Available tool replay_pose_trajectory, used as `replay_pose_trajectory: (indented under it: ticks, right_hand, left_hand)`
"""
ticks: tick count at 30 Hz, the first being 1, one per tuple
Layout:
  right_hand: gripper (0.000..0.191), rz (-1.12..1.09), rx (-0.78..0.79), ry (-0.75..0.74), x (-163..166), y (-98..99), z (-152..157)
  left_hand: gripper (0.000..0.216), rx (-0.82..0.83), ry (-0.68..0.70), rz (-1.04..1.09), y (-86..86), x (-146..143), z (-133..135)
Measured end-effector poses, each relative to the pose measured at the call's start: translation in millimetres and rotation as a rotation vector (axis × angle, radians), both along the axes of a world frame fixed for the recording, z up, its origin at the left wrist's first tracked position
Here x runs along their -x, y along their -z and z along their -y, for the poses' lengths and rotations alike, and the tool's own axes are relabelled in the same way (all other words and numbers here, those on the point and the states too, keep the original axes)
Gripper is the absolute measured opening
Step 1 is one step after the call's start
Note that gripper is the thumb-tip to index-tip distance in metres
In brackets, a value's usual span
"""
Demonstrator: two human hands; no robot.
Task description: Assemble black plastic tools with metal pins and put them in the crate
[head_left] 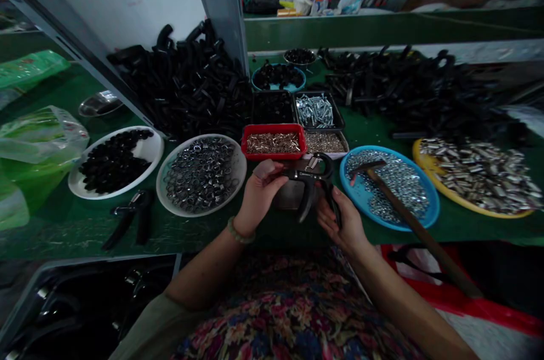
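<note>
A black hand grip strengthener (306,174) with a metal spring near its top is held between my two hands, above the bench's front. My left hand (267,183) pinches the end of its crosswise rod with thumb and fingers. My right hand (341,215) is wrapped round one of its black handles, while the other handle hangs down between the hands. Under it lies a flat metal block (285,199), partly hidden. Another hand grip strengthener (132,218) lies on the bench to the left.
Plates of metal rings (199,176), black caps (114,161) and silver sleeves (480,173) line the bench. A hammer (408,218) rests across a blue plate (433,207). A red tray (244,147) holds small pins. Black handles (191,82) are heaped behind, by a grey post (221,8).
</note>
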State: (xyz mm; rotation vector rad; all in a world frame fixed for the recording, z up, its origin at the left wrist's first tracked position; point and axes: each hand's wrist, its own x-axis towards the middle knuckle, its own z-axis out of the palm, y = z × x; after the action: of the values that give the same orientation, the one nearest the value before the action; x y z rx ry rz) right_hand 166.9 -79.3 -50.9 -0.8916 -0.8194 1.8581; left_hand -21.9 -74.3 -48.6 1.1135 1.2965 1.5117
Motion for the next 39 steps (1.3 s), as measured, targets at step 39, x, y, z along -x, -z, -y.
replay_pose_trajectory:
  ticks: [39]
  right_hand:
    - [0.054,1.756,-0.511,-0.121,56.5,-1.2,-308.2]
  left_hand:
    - [0.044,0.883,-0.701,-1.176,-30.8,263.0,169.2]
